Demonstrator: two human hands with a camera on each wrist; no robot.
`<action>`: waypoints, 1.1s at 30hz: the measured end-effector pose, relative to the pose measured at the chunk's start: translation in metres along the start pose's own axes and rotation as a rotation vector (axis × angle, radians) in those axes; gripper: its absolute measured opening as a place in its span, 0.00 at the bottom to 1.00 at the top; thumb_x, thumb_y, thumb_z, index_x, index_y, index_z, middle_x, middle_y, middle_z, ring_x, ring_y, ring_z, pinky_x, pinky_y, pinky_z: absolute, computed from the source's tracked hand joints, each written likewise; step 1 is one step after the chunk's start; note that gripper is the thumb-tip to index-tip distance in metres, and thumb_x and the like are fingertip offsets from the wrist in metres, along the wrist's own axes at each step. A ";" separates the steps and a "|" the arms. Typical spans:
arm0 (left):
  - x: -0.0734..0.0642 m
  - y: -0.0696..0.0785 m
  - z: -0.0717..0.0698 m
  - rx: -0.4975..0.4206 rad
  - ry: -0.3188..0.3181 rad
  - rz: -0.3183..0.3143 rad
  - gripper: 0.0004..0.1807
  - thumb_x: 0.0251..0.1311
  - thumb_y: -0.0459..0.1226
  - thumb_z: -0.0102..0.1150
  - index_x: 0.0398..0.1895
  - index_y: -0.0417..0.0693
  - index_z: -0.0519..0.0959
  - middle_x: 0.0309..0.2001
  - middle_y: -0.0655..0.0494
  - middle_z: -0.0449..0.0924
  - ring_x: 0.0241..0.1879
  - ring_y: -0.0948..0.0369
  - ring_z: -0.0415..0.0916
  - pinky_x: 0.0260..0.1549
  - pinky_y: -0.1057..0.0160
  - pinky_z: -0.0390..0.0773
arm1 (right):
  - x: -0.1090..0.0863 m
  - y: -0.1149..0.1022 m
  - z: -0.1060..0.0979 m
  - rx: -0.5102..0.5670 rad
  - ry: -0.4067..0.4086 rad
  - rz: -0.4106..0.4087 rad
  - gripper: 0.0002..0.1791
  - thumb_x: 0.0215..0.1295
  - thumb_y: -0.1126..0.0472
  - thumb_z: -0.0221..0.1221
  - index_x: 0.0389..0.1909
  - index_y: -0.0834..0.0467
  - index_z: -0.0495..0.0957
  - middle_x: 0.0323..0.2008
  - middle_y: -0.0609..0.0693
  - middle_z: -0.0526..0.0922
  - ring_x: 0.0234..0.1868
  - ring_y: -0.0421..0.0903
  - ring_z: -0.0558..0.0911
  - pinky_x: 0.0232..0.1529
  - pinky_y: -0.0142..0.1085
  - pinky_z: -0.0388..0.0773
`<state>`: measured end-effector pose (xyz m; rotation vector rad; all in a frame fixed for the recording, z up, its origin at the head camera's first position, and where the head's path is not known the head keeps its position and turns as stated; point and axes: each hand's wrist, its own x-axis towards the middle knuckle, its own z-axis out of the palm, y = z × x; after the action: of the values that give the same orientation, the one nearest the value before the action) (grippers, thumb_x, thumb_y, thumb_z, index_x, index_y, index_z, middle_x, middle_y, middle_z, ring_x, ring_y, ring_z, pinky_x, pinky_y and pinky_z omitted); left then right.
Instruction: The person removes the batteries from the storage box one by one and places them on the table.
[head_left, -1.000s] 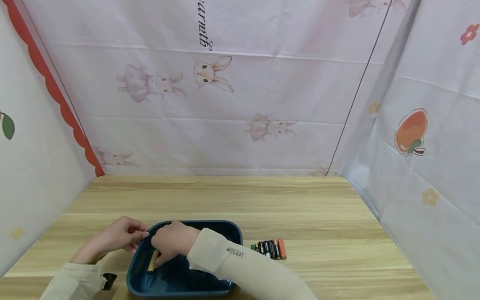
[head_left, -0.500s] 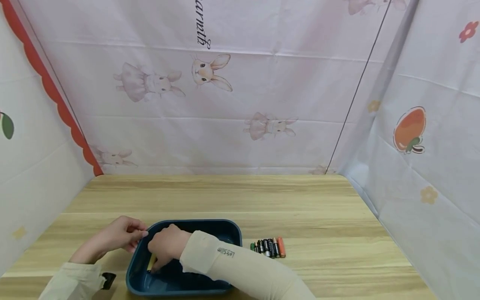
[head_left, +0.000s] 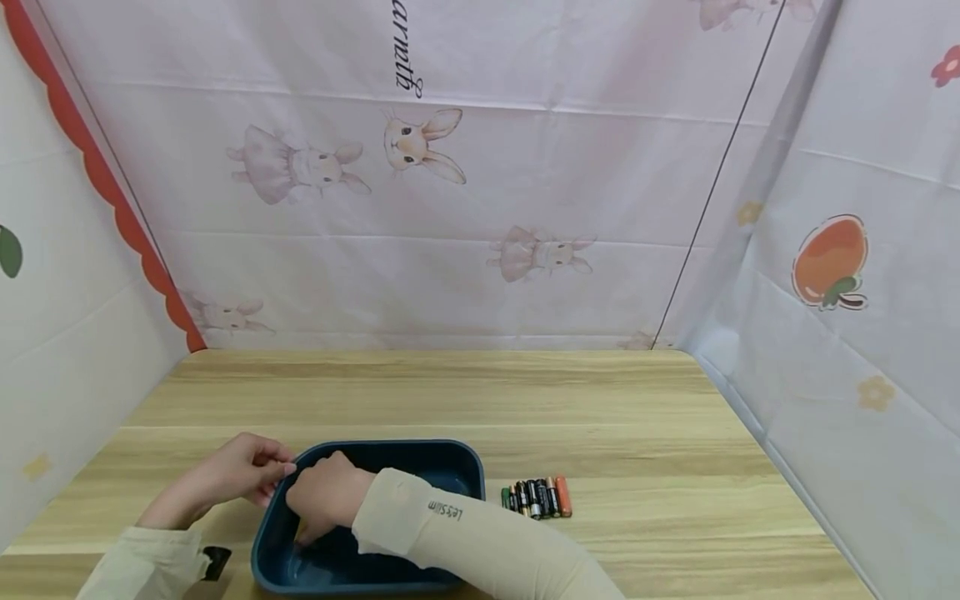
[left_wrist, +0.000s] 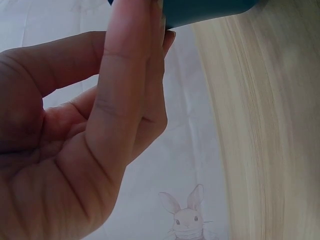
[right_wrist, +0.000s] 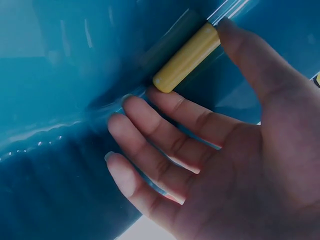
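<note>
A dark blue rectangular basin (head_left: 405, 441) stands on the table in the head view. My left hand (head_left: 236, 473) pinches its left rim between thumb and fingers; the left wrist view shows those fingertips meeting the blue wall (left_wrist: 205, 11). Inside the basin, by its left side, is my right hand (head_left: 324, 493). Between its thumb and index finger it holds a yellow battery (right_wrist: 186, 59) by the two ends, low against the basin's inner surface. The other fingers spread beside it. From the head camera, the right hand covers most of this battery.
Right of the basin, several batteries (head_left: 536, 497) lie side by side in a row, with an orange one (head_left: 563, 497) at the right end. The wooden table (head_left: 637, 433) is bounded by printed cloth (head_left: 450, 292) at the back and sides.
My right hand has shifted a little left with the yellow battery, toward the basin's left wall, and now hides it more. The left hand and the row of batteries have stayed put.
</note>
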<state>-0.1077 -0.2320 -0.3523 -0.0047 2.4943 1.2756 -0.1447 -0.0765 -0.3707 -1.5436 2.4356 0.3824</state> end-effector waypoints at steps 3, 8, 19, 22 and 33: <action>0.000 -0.001 -0.001 -0.007 -0.007 0.011 0.11 0.68 0.29 0.49 0.44 0.28 0.77 0.25 0.52 0.78 0.25 0.58 0.78 0.24 0.61 0.83 | 0.001 0.000 0.001 0.004 0.003 0.006 0.15 0.57 0.35 0.62 0.39 0.38 0.80 0.32 0.34 0.79 0.28 0.35 0.74 0.43 0.31 0.74; -0.001 -0.002 0.001 -0.023 -0.025 0.024 0.12 0.69 0.29 0.49 0.46 0.27 0.77 0.26 0.51 0.78 0.25 0.57 0.79 0.25 0.60 0.83 | -0.002 -0.002 0.001 0.005 0.002 0.005 0.12 0.57 0.39 0.64 0.38 0.39 0.80 0.32 0.34 0.79 0.27 0.35 0.74 0.36 0.29 0.75; -0.006 0.001 0.007 -0.020 -0.011 0.017 0.12 0.68 0.29 0.49 0.45 0.26 0.77 0.25 0.52 0.77 0.24 0.59 0.77 0.24 0.61 0.83 | -0.019 0.000 0.000 -0.045 0.000 -0.039 0.15 0.53 0.38 0.66 0.38 0.38 0.79 0.27 0.34 0.76 0.25 0.34 0.73 0.29 0.27 0.74; -0.007 0.001 0.007 -0.020 -0.005 0.008 0.12 0.68 0.29 0.50 0.45 0.26 0.77 0.24 0.53 0.77 0.23 0.60 0.76 0.24 0.61 0.83 | -0.022 0.003 -0.002 -0.029 -0.021 -0.053 0.13 0.54 0.39 0.66 0.35 0.38 0.78 0.26 0.34 0.75 0.24 0.34 0.72 0.27 0.26 0.72; -0.006 0.002 0.006 -0.017 -0.007 0.001 0.11 0.68 0.29 0.50 0.44 0.27 0.77 0.25 0.53 0.76 0.24 0.59 0.76 0.24 0.61 0.83 | -0.038 0.017 -0.011 -0.019 -0.037 -0.143 0.13 0.55 0.39 0.66 0.34 0.40 0.76 0.26 0.34 0.74 0.25 0.34 0.73 0.26 0.25 0.70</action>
<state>-0.1005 -0.2269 -0.3528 -0.0036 2.4777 1.2950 -0.1446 -0.0408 -0.3459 -1.6907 2.2834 0.4040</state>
